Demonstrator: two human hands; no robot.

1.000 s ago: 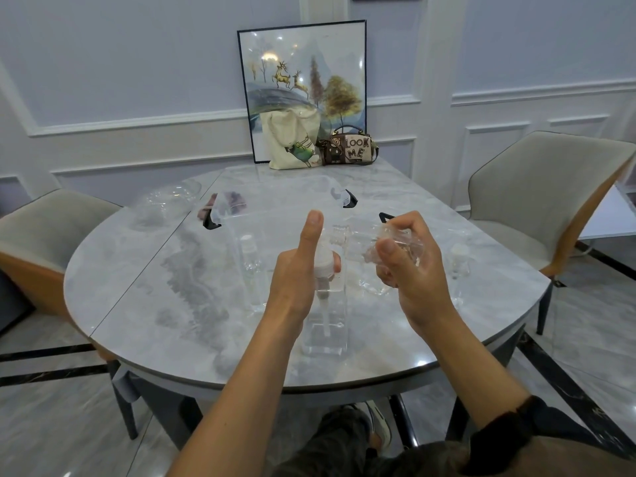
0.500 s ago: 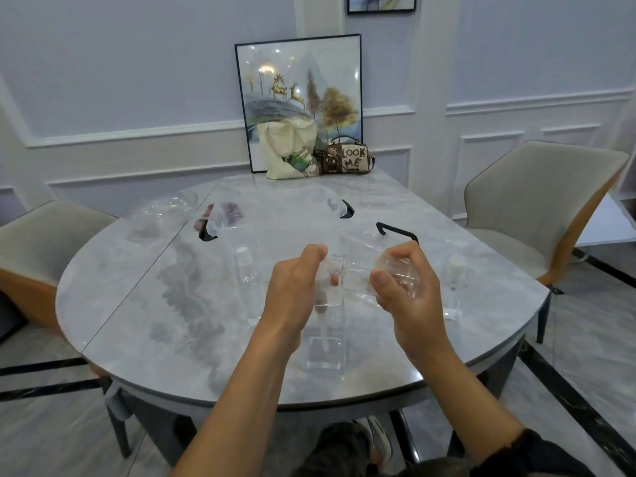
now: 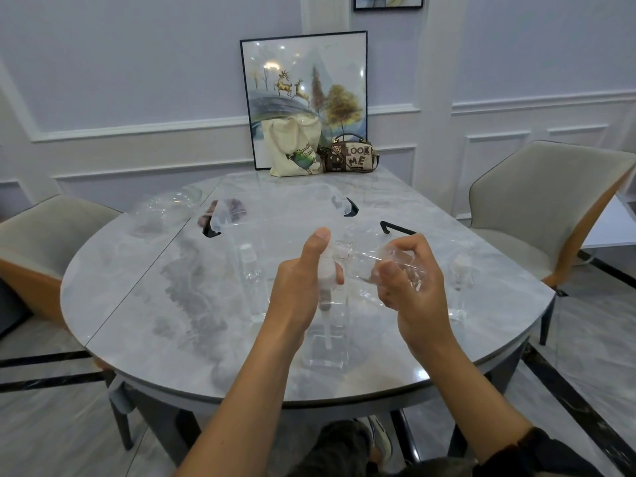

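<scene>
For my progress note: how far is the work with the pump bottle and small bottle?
Done: small clear bottle lies tilted in the right hand, mouth at the nozzle. In hand: left hand grips the pump bottle, thumb raised. Left: probably pumping; fill level cannot be seen.

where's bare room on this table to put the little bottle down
Widest bare patch: the near left of the table, between its rim and the tall clear bottle. A smaller one lies by the right rim, in front of the small white-capped bottle. The middle is crowded: the pump bottle, the little bottle held to it, clear tubs behind.
</scene>
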